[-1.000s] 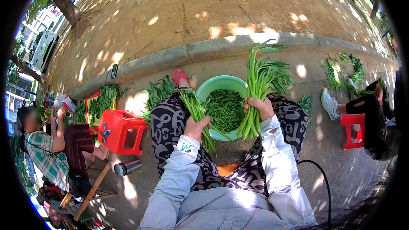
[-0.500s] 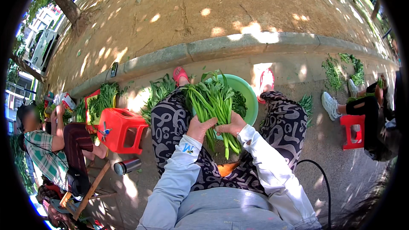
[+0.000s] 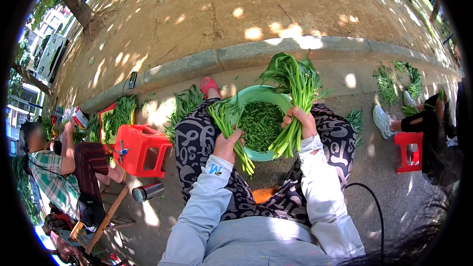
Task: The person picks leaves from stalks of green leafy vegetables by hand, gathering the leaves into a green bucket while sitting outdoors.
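My left hand (image 3: pixel 227 146) is closed around a smaller bunch of leafy green stems (image 3: pixel 227 116), held over my left thigh by the basin's near left rim. In my right hand (image 3: pixel 301 122) is a thicker bunch of long-stemmed greens (image 3: pixel 302 86), its leaves pointing away from me and its cut ends toward me. Between the two bunches sits a pale green plastic basin (image 3: pixel 259 154) on the ground. Inside it lie many short cut pieces of green stem and leaf (image 3: pixel 262 125).
A red plastic stool (image 3: pixel 140 150) with scissors (image 3: pixel 121 152) on top stands at left, near a steel tumbler (image 3: pixel 147 192). Loose greens (image 3: pixel 185 106) lie by my left foot. A seated person (image 3: pixel 59 167) is at left, another at right beside a red stool (image 3: pixel 408 151). A concrete curb (image 3: pixel 197 65) runs ahead.
The single bunch held in both hands is now split in two. My right hand has moved right with the larger part, my left stays left, and the basin's contents show between them.
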{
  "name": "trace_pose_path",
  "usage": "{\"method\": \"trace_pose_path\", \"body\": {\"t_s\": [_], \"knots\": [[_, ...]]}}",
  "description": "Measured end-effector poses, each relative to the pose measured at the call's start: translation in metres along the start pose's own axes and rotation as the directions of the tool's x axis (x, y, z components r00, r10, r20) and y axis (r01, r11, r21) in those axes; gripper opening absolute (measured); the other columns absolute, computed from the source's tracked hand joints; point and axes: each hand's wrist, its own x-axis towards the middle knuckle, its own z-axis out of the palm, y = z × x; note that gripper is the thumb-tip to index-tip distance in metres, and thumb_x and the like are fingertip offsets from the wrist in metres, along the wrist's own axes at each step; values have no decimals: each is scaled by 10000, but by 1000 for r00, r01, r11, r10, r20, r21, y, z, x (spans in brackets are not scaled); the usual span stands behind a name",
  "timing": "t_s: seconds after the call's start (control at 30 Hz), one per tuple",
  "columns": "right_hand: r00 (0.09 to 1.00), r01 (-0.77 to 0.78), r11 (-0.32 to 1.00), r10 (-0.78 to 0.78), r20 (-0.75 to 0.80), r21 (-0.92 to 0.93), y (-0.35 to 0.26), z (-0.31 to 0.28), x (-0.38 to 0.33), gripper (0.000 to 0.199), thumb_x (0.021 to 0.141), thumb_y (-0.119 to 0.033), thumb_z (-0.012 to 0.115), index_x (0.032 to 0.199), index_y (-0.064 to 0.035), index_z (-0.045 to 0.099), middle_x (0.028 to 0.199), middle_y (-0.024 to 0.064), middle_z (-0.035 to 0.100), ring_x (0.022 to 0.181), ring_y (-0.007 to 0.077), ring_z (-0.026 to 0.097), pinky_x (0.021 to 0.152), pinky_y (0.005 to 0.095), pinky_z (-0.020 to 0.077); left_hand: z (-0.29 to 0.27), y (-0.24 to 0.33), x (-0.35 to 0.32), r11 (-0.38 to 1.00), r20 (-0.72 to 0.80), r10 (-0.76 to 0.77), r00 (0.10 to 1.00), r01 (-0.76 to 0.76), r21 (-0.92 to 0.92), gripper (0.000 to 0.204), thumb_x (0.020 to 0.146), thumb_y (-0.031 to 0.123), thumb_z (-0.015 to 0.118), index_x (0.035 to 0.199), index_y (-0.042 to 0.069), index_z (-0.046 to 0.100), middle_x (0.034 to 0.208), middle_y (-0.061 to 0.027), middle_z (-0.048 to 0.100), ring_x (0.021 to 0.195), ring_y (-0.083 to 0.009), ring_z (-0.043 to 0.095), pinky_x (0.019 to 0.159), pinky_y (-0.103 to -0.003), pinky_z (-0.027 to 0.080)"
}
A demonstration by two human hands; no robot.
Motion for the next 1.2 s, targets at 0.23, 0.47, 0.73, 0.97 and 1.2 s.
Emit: {"method": "trace_pose_path", "body": {"t_s": [0.23,0.47,0.73,0.97,1.2], "knots": [[956,-276,853,290,-36,-443,8,13,-10,205,705,-59,710,859,-3,587,691,64,600,515,143,556,488,256,458,8,6,-3,984,176,-89,980,114,-138,309,826,77,550,1132,46,519,910,-46,562,782,-167,553,708,-344,477],[912,-102,901,254,321,-422,69,-6,8,376,641,-19,713,990,12,578,799,93,621,656,170,603,544,282,498,11,-1,-3,999,314,-22,949,30,-20,286,830,53,611,1105,40,534,1014,-31,592,861,-140,576,740,-299,477],[902,-127,897,282,326,-423,64,-8,6,445,688,-41,719,1080,11,513,838,91,623,647,165,606,515,252,496,-2,-8,-4,999,198,-45,979,39,31,260,818,55,633,1065,26,557,942,-44,599,813,-150,576,749,-291,477],[996,46,973,-62,-62,-227,16,-4,8,204,729,-110,678,859,-7,558,639,65,580,472,157,542,449,261,460,-1,-6,1,1000,62,-20,998,20,2,301,792,38,661,1076,22,565,916,-29,589,791,-152,569,721,-291,470],[983,-128,786,184,31,-604,25,5,-2,339,668,-55,692,975,6,562,796,62,610,592,144,571,548,276,471,2,-5,-2,997,127,-44,991,35,67,277,825,81,639,1084,47,547,954,-15,579,827,-143,563,721,-295,476]]}}
